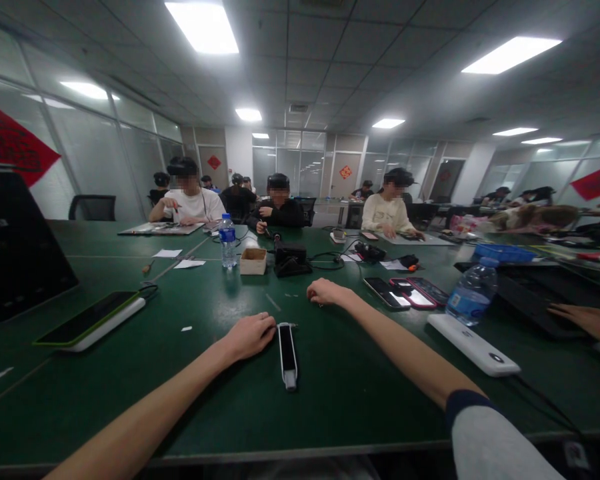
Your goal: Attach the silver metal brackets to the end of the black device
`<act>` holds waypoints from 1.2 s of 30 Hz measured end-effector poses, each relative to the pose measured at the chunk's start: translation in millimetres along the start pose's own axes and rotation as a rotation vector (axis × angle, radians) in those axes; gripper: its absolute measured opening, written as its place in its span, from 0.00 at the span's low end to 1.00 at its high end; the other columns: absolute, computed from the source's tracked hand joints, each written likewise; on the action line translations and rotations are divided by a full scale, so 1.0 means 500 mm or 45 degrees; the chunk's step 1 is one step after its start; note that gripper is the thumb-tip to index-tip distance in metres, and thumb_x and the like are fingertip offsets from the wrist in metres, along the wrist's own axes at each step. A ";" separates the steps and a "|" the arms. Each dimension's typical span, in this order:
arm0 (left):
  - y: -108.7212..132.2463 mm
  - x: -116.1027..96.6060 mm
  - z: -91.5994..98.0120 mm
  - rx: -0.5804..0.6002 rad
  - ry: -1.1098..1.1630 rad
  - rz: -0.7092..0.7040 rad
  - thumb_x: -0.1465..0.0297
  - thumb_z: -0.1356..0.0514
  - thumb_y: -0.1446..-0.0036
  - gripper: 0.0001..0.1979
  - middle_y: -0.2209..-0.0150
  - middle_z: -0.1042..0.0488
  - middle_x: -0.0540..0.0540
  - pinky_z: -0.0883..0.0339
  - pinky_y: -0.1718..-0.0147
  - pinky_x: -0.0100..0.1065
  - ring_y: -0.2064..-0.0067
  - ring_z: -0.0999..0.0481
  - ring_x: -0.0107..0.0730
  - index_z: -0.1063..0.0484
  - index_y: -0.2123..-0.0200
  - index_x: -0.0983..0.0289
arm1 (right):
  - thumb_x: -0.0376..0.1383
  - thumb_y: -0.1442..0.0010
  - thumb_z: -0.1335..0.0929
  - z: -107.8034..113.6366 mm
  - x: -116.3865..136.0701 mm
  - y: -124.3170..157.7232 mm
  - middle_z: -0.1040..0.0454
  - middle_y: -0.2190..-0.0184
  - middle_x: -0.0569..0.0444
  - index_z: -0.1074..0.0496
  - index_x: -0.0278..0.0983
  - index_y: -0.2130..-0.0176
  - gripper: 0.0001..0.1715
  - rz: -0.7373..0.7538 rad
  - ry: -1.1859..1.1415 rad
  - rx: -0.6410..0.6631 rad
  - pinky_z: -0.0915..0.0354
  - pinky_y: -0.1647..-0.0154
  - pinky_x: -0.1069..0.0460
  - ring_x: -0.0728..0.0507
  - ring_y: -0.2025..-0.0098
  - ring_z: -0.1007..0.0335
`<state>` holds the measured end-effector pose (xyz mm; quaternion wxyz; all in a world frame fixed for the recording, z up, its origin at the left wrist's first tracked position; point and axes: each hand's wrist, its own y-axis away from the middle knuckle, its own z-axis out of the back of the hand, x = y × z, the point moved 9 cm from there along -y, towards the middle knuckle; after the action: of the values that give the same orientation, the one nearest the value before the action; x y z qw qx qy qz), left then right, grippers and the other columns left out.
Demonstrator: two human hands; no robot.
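My left hand (250,335) rests on the green table (330,400), fingers curled, right beside the top end of a slim black and white device (287,353) that lies lengthwise. My right hand (326,291) lies farther out, fingers curled into a loose fist; something tiny may sit under it, too small to name. Thin small bits (274,303) lie on the table between the hands and the black stand.
A phone on a white power bank (93,323) lies left, a dark monitor (15,247) beyond. Right: phones (405,292), a tipped water bottle (473,291), a white power bank (473,345), another person's hand (587,320). Ahead: upright bottle (227,241), small box (253,261), black stand (291,259). Several people sit opposite.
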<state>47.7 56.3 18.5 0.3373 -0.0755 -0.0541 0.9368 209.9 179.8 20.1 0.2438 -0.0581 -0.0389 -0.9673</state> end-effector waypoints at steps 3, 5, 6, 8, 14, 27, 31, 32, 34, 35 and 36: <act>-0.001 -0.005 0.000 0.001 -0.074 0.001 0.66 0.53 0.35 0.12 0.62 0.28 0.56 0.36 0.66 0.34 0.65 0.27 0.37 0.31 0.61 0.62 | 0.28 0.47 0.31 -0.006 0.002 -0.006 0.22 0.64 0.49 0.21 0.39 0.62 0.12 -0.029 0.008 0.016 0.36 0.65 0.54 0.43 0.63 0.26; -0.002 -0.006 -0.001 -0.003 -0.107 0.007 0.66 0.53 0.35 0.12 0.62 0.28 0.56 0.35 0.67 0.34 0.65 0.27 0.37 0.31 0.62 0.62 | 0.28 0.47 0.31 -0.007 0.001 -0.005 0.23 0.65 0.48 0.21 0.37 0.63 0.12 -0.042 0.012 0.022 0.36 0.65 0.55 0.44 0.65 0.26; -0.002 -0.007 -0.001 -0.007 -0.120 0.010 0.66 0.53 0.35 0.12 0.63 0.28 0.56 0.36 0.68 0.34 0.66 0.26 0.37 0.31 0.62 0.62 | 0.28 0.47 0.31 -0.007 0.001 -0.005 0.23 0.65 0.48 0.21 0.37 0.63 0.11 -0.048 0.013 0.026 0.36 0.66 0.55 0.44 0.65 0.26; -0.003 -0.011 0.000 -0.013 -0.135 0.011 0.67 0.53 0.35 0.12 0.63 0.28 0.56 0.36 0.69 0.34 0.67 0.26 0.36 0.31 0.62 0.62 | 0.28 0.46 0.31 -0.007 0.000 -0.005 0.23 0.64 0.47 0.22 0.36 0.62 0.11 -0.060 0.015 0.037 0.36 0.66 0.56 0.45 0.65 0.26; -0.008 -0.022 0.002 -0.002 -0.213 0.037 0.67 0.53 0.34 0.12 0.62 0.27 0.56 0.34 0.68 0.34 0.65 0.25 0.37 0.30 0.61 0.62 | 0.29 0.47 0.32 -0.016 -0.007 -0.011 0.23 0.63 0.48 0.23 0.35 0.63 0.10 -0.102 0.027 0.072 0.37 0.62 0.56 0.44 0.61 0.27; -0.007 -0.013 0.003 -0.052 -0.101 0.048 0.66 0.51 0.35 0.10 0.60 0.26 0.55 0.34 0.67 0.33 0.63 0.24 0.37 0.32 0.57 0.61 | 0.33 0.45 0.30 -0.015 -0.009 0.004 0.23 0.60 0.50 0.24 0.36 0.58 0.12 -0.085 -0.053 0.120 0.37 0.61 0.57 0.47 0.62 0.27; -0.005 -0.014 0.008 -0.052 -0.069 0.050 0.66 0.50 0.35 0.10 0.61 0.26 0.55 0.34 0.67 0.32 0.64 0.25 0.35 0.32 0.57 0.62 | 0.30 0.45 0.32 -0.019 -0.010 -0.003 0.23 0.63 0.49 0.24 0.34 0.60 0.11 -0.104 -0.086 0.148 0.36 0.66 0.58 0.48 0.66 0.26; -0.004 -0.015 0.009 -0.047 -0.066 0.052 0.66 0.50 0.35 0.10 0.61 0.26 0.55 0.34 0.67 0.32 0.64 0.25 0.35 0.32 0.57 0.62 | 0.29 0.46 0.32 -0.020 -0.010 -0.005 0.23 0.64 0.50 0.24 0.34 0.61 0.11 -0.108 -0.094 0.157 0.36 0.67 0.58 0.49 0.67 0.26; -0.003 -0.015 0.011 -0.037 -0.058 0.053 0.66 0.50 0.35 0.10 0.61 0.26 0.55 0.34 0.67 0.32 0.64 0.25 0.35 0.32 0.56 0.62 | 0.28 0.47 0.32 -0.022 -0.012 -0.009 0.22 0.66 0.50 0.23 0.33 0.63 0.10 -0.116 -0.107 0.178 0.37 0.69 0.59 0.49 0.68 0.26; -0.003 -0.015 0.011 -0.035 -0.056 0.055 0.66 0.50 0.35 0.10 0.61 0.26 0.55 0.34 0.67 0.32 0.64 0.25 0.35 0.32 0.56 0.62 | 0.28 0.48 0.32 -0.023 -0.013 -0.010 0.22 0.68 0.50 0.23 0.33 0.64 0.09 -0.121 -0.111 0.187 0.37 0.69 0.59 0.49 0.68 0.26; -0.003 -0.015 0.012 -0.034 -0.054 0.057 0.66 0.50 0.35 0.10 0.61 0.26 0.55 0.34 0.67 0.32 0.64 0.25 0.35 0.32 0.56 0.62 | 0.28 0.49 0.32 -0.024 -0.014 -0.012 0.22 0.68 0.51 0.23 0.33 0.65 0.09 -0.127 -0.112 0.195 0.37 0.70 0.59 0.49 0.68 0.26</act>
<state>53.0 52.3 25.4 0.3141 -0.0614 -0.0720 0.9447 212.4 187.1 7.2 0.1971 -0.0798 -0.1261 -0.9690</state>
